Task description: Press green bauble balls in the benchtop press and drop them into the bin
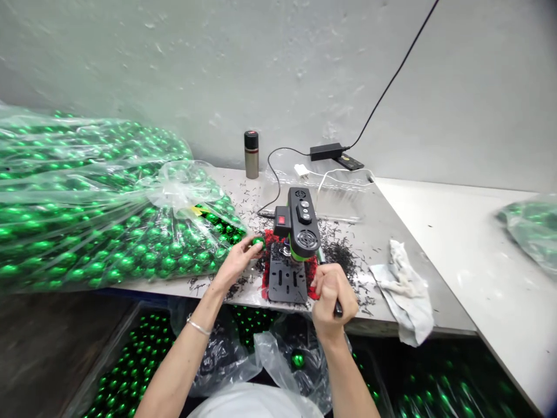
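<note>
Between the fingers of my left hand (240,259) is a shiny green ball ornament (258,241), just left of a small black bench press machine (304,223). My right hand (333,293) is wrapped around the machine's lever handle (337,309), whose black end sticks out below the fist. The machine has a red switch (281,220) on its side and a slotted black base plate (287,281). Under the base lies red material (265,284). What sits beneath the machine's head is mostly hidden.
A large clear bag of green balls (108,232) fills the left of the table. Small black scraps (339,255) surround the machine. Behind it stand a flask (251,155) and a power adapter (326,151). A white cloth (402,290) hangs over the front edge; more balls (134,360) lie below.
</note>
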The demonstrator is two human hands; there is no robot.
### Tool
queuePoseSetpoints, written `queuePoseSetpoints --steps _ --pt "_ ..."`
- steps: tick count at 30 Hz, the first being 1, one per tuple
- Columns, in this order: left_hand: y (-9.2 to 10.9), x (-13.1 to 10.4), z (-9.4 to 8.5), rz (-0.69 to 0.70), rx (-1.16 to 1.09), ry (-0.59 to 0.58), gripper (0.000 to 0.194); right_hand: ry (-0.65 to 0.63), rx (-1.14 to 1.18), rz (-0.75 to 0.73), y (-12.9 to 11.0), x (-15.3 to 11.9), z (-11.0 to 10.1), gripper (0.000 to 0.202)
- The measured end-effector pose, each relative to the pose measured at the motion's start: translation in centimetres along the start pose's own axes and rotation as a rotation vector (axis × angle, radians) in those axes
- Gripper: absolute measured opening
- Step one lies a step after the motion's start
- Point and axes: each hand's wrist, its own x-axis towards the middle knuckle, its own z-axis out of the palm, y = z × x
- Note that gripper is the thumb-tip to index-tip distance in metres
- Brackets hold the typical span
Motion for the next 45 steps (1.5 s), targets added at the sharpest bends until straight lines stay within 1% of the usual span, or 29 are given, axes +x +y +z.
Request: queuePoseSetpoints --steps 1,2,4,6,7,10,13,15,17,20,23,26,28,31,33,36,38,40,42,45 --pt "-0.5 -0.6 0.5 -0.049 -0.149 -0.027 0.055 0.006 -0.003 0.019 -0.3 0.5 0.0 0.033" --pt "-1.1 -1.1 1.2 -0.090 -0.250 -0.042 0.058 0.007 -0.007 0.039 -0.7 0.9 0.0 0.033" --pt "-2.5 -1.9 2.6 -0.148 -0.313 -0.032 0.061 -0.002 -0.020 0.074 -1.2 1.6 0.0 0.033" --pt "-3.7 -2.4 4.0 -0.151 -0.248 -0.011 0.059 -0.014 -0.036 0.088 -1.5 2.0 0.0 0.033" --pt "-4.2 -2.5 4.5 -0.125 -0.189 -0.010 0.057 -0.013 -0.045 0.088 -1.6 2.1 0.0 0.033" --pt "-4.7 -2.8 5.6 0.018 0.064 -0.014 0.049 0.002 -0.060 0.080 -1.6 1.9 0.0 0.034" --pt "-4.3 -3.0 5.9 0.197 0.348 -0.025 0.041 0.004 -0.063 0.078 -1.5 1.5 0.0 0.032" --pt "-4.0 -3.2 5.9 0.306 0.477 -0.050 0.038 0.001 -0.057 0.068 -1.3 1.2 0.0 0.031" --pt "-3.9 -3.4 6.0 0.388 0.551 -0.077 0.035 0.001 -0.052 0.052 -1.0 1.0 -0.1 0.031" --pt "-4.1 -3.6 6.2 0.455 0.609 -0.087 0.033 -0.016 -0.051 0.027 -0.8 0.9 -0.2 0.029" --pt "-4.7 -3.7 6.6 0.483 0.620 -0.045 0.033 -0.037 -0.057 0.001 -0.7 0.7 -0.4 0.029" --pt "-5.4 -3.7 6.9 0.488 0.600 0.000 0.031 -0.055 -0.049 -0.034 -0.2 -0.1 -0.6 0.030" --pt "-5.8 -3.6 7.0 0.488 0.589 0.012 0.031 -0.068 -0.038 -0.062 0.7 -1.1 -0.7 0.029" --pt "-6.1 -3.6 7.1 0.494 0.588 0.016 0.032 -0.084 -0.065 -0.144 2.6 -3.1 -0.5 0.029" --pt "-6.1 -3.7 7.1 0.495 0.593 0.024 0.032 -0.064 -0.080 -0.188 4.0 -4.4 -0.3 0.030" --pt "-6.1 -3.8 7.3 0.493 0.600 0.036 0.031 0.009 -0.055 -0.208 5.6 -5.6 0.2 0.029" --pt "-6.1 -3.9 7.3 0.496 0.597 0.035 0.031 0.037 -0.034 -0.228 6.1 -5.9 0.5 0.029" --pt "-6.0 -3.9 7.3 0.505 0.588 0.030 0.031 0.037 -0.020 -0.233 6.3 -6.0 0.6 0.029" --pt "-6.0 -3.9 7.3 0.506 0.577 0.025 0.031 0.016 -0.033 -0.226 6.4 -6.0 0.6 0.029" --pt "-6.0 -3.8 7.2 0.498 0.560 0.016 0.031 -0.077 -0.093 -0.275 6.4 -5.9 0.2 0.027"
